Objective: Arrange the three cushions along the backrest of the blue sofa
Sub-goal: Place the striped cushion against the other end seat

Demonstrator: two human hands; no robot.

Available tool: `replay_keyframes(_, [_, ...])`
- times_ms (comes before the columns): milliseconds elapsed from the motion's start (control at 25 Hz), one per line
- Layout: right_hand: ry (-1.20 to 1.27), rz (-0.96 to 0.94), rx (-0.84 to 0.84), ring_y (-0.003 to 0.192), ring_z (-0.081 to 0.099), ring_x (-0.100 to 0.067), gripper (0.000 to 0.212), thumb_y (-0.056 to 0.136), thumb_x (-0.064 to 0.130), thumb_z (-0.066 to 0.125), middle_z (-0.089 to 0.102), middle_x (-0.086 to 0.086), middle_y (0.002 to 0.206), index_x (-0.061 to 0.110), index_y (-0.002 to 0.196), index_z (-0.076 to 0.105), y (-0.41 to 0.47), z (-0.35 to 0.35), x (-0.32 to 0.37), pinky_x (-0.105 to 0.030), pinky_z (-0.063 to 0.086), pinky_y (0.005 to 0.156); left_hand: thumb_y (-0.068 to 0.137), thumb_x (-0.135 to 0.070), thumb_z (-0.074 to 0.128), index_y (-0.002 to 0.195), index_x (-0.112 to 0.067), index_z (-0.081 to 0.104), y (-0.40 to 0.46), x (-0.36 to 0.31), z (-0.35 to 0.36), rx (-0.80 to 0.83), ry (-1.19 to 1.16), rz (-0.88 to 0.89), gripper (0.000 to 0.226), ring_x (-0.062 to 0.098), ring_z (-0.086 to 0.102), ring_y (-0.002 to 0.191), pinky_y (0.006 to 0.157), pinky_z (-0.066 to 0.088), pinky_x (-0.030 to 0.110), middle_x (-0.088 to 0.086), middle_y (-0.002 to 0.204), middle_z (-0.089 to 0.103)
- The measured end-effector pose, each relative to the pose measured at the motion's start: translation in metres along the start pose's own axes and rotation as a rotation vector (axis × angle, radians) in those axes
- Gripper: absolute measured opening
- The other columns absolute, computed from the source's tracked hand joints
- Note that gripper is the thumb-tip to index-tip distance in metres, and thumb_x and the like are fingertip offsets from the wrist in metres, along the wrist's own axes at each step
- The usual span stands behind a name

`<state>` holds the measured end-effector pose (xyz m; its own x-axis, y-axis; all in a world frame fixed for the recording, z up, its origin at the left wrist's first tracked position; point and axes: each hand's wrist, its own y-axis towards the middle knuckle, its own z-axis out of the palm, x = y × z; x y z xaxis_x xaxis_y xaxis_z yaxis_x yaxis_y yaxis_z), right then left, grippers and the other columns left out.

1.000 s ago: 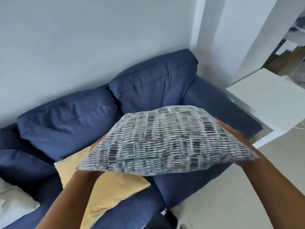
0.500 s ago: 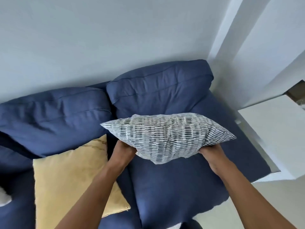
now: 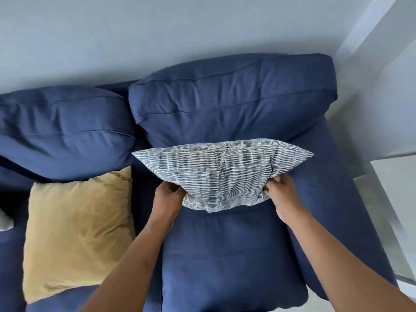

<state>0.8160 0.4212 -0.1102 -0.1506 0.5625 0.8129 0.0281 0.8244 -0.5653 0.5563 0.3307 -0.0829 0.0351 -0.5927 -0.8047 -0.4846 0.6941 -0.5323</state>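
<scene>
**Patterned cushion held at right-hand backrest**

Hands first. We find the left hand (image 3: 167, 197) closed on the lower left edge of the grey-and-white patterned cushion (image 3: 221, 174), its fingers tucked under the fabric and out of sight. The right hand (image 3: 281, 194) is clamped on the lower right edge of the same cushion, with its fingertips (image 3: 269, 191) pressed into the cover and bunching it. Both forearms reach in from the bottom of the view.

We record the patterned cushion as standing on edge over the right seat of the blue sofa (image 3: 225, 255), its long side running level and its upper edge lying against the lower part of the right backrest cushion (image 3: 231, 100). Whether its bottom corner rests on the seat or hangs just above it, we cannot tell.

To the left, the yellow cushion (image 3: 78, 233) lies on the left seat, leaning slightly, with its top edge touching the left backrest cushion (image 3: 65, 129). It sits just beside the left forearm and apart from the patterned cushion.

At the far left edge we note a small part of a pale grey cushion (image 3: 5, 219), mostly cut off by the frame.

A white wall (image 3: 157, 30) stands behind the sofa. A white surface (image 3: 396, 199) sits past the right armrest.
</scene>
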Motion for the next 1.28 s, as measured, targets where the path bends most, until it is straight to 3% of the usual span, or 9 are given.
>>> replay_keyframes(120, [0.020,0.031,-0.028,0.086,0.048,-0.021,0.019,0.074,0.016,0.052,0.054,0.002,0.074,0.025,0.057,0.050,0.050,0.011,-0.016,-0.040,0.043,0.081,0.091,-0.005,0.073,0.104,-0.008,0.073,0.047,0.020,0.026,-0.015,0.012,-0.031,0.014,0.016,0.073,0.085,0.083,0.058,0.042,0.008,0.097,0.082])
replay_keyframes(240, [-0.009,0.074,-0.016,0.089,0.052,-0.020,0.029,0.080,0.016,0.052,0.060,0.004,0.080,0.034,0.058,0.059,0.103,0.026,-0.036,-0.038,0.044,0.083,0.092,-0.008,0.071,0.096,-0.016,0.070,0.099,0.045,0.051,-0.036,0.056,-0.053,0.009,0.014,0.067,0.082,0.081,0.056,0.039,0.003,0.093,0.077])
replay_keyframes(440, [-0.084,0.130,0.017,0.103,0.061,-0.016,0.024,0.096,0.008,0.053,0.068,0.004,0.108,0.023,0.109,0.067,0.174,0.041,-0.071,-0.042,0.050,0.100,0.092,-0.017,0.065,0.104,-0.023,0.069,0.164,0.078,0.081,-0.025,0.199,-0.083,0.014,0.023,0.071,0.098,0.092,0.056,0.043,-0.002,0.096,0.075])
replay_keyframes(520, [-0.086,0.136,0.023,0.096,0.060,-0.008,0.034,0.097,0.010,0.054,0.066,0.009,0.110,0.019,0.128,0.063,0.189,0.047,-0.071,-0.039,0.050,0.097,0.091,-0.021,0.063,0.122,-0.022,0.068,0.177,0.079,0.085,-0.029,0.251,-0.097,0.032,0.027,0.070,0.110,0.101,0.056,0.044,0.001,0.111,0.077])
replay_keyframes(600, [-0.068,0.124,0.004,0.093,0.060,-0.004,0.034,0.096,0.014,0.058,0.067,0.013,0.106,0.021,0.129,0.063,0.191,0.050,-0.065,-0.032,0.049,0.089,0.091,-0.023,0.060,0.130,-0.022,0.065,0.182,0.073,0.087,-0.034,0.262,-0.102,0.039,0.029,0.069,0.115,0.105,0.055,0.047,0.003,0.121,0.076])
replay_keyframes(800, [-0.163,-0.015,-0.079,0.100,0.068,-0.019,0.029,0.094,0.017,0.063,0.074,-0.003,0.108,0.006,0.120,0.069,0.160,0.039,-0.047,-0.028,0.051,0.078,0.095,-0.029,0.061,0.131,-0.020,0.065,0.153,0.063,0.080,-0.031,0.252,-0.118,0.038,0.025,0.068,0.119,0.107,0.054,0.046,0.000,0.124,0.075])
replay_keyframes(1000, [-0.350,-0.099,0.083,0.143,0.050,-0.021,0.055,0.100,0.030,0.059,0.055,-0.008,0.155,0.010,0.151,0.051,0.085,0.029,-0.032,-0.043,0.038,0.121,0.102,-0.031,0.061,0.151,-0.022,0.057,0.076,0.055,0.058,0.010,0.248,-0.090,0.050,0.014,0.063,0.133,0.103,0.046,0.027,-0.004,0.146,0.067])
replay_keyframes(1120, [-0.525,-0.171,0.172,0.152,0.038,-0.022,0.060,0.104,0.033,0.054,0.042,-0.004,0.165,0.012,0.158,0.041,0.031,0.030,-0.018,-0.036,0.029,0.124,0.104,-0.031,0.062,0.152,-0.023,0.056,0.019,0.048,0.038,-0.007,0.312,-0.054,0.050,0.013,0.059,0.139,0.102,0.041,0.022,-0.005,0.148,0.065])
replay_keyframes(1280, [-0.642,-0.286,0.246,0.154,0.035,-0.023,0.062,0.104,0.030,0.056,0.039,-0.007,0.167,0.009,0.159,0.037,-0.026,0.039,-0.014,-0.037,0.026,0.126,0.104,-0.031,0.062,0.155,-0.023,0.053,-0.044,0.050,0.006,-0.053,0.386,0.011,0.053,0.018,0.055,0.144,0.119,0.042,0.032,-0.003,0.156,0.059])
